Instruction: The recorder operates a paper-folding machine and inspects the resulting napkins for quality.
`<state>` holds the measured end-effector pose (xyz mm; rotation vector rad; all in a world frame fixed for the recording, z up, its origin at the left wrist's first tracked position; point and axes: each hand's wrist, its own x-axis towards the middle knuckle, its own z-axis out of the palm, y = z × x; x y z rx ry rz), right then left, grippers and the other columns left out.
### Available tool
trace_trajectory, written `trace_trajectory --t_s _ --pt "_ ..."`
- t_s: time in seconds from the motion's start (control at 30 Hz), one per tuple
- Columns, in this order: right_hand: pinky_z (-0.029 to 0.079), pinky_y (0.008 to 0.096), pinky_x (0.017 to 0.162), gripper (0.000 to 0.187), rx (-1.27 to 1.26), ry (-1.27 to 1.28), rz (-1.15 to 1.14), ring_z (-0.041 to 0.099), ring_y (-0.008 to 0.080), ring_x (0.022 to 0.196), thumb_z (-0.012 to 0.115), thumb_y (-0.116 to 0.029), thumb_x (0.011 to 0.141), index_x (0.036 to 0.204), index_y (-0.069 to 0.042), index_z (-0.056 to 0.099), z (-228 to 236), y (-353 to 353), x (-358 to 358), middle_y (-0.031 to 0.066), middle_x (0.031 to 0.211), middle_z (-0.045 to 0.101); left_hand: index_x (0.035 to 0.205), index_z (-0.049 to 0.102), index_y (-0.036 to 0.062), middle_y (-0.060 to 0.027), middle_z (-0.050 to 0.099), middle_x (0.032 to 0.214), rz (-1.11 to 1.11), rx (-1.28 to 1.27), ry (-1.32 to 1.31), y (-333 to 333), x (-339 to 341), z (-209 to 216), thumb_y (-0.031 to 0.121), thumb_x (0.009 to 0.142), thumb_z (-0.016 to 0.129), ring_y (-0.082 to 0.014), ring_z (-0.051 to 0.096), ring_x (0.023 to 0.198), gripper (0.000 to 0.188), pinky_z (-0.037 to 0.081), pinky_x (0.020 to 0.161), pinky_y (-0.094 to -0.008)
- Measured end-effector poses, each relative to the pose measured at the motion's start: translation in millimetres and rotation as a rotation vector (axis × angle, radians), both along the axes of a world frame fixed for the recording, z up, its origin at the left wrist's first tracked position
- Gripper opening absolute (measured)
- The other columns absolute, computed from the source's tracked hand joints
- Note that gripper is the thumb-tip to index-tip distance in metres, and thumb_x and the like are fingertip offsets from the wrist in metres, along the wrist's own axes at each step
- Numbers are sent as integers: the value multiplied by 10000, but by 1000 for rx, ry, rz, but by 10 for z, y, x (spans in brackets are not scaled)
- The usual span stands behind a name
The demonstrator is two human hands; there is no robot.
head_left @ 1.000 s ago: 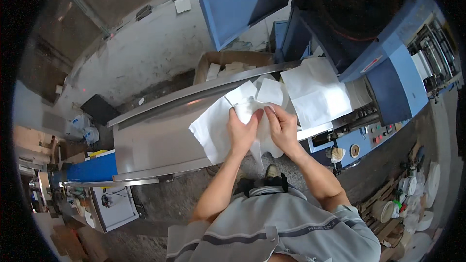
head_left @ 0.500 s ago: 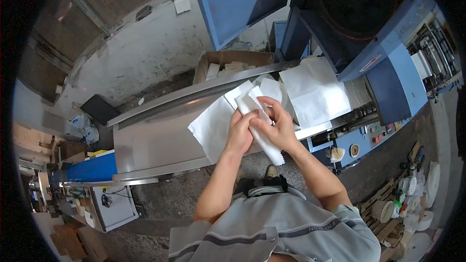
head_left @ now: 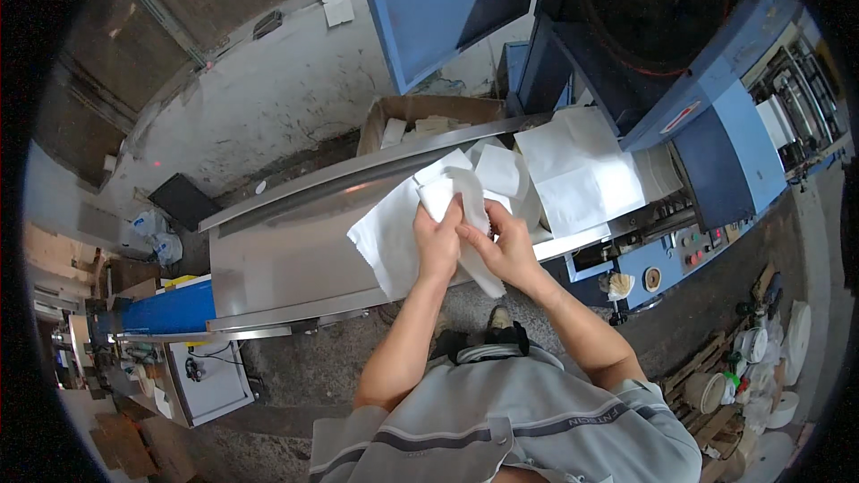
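Both my hands hold a folded white paper sheet (head_left: 463, 215) over the near edge of a long steel table (head_left: 286, 250). My left hand (head_left: 437, 246) grips the sheet's left side, thumb on top. My right hand (head_left: 503, 246) pinches the right side, close against the left hand. A larger white sheet (head_left: 386, 234) lies flat on the table under and left of my hands. More white sheets (head_left: 577, 170) lie spread to the right by the blue machine.
A big blue machine (head_left: 680, 89) stands at the right with a control panel below. A cardboard box (head_left: 420, 121) with paper scraps sits behind the table. Paper rolls and buckets (head_left: 761, 367) crowd the floor at the right. A blue bench (head_left: 152, 309) stands left.
My hands have drawn together and rolled the sheet tighter; its lower end now hangs below my right hand instead of lying spread on the table.
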<state>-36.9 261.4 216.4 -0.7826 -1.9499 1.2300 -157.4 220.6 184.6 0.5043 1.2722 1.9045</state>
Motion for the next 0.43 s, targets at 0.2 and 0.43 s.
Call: trace_trajectory --t_s 0.2,0.43 --pt "467 282 561 401 202 12 -14 591 156 612 685 -114 854 1198 50 561 22 -49 -18 164 787 641 1194 554 4 -69 622 1087 -168 151 -434 -49 -43 113 120 931 563 -174 599 993 288 477 863 -300" --pt "486 306 581 382 376 -103 18 609 200 633 634 -43 867 1247 -62 596 -22 -32 -43 162 860 646 1259 480 -11 -87 633 1143 -151 116 109 -151 -16 39 115 955 511 -198 589 1054 331 444 942 -313"
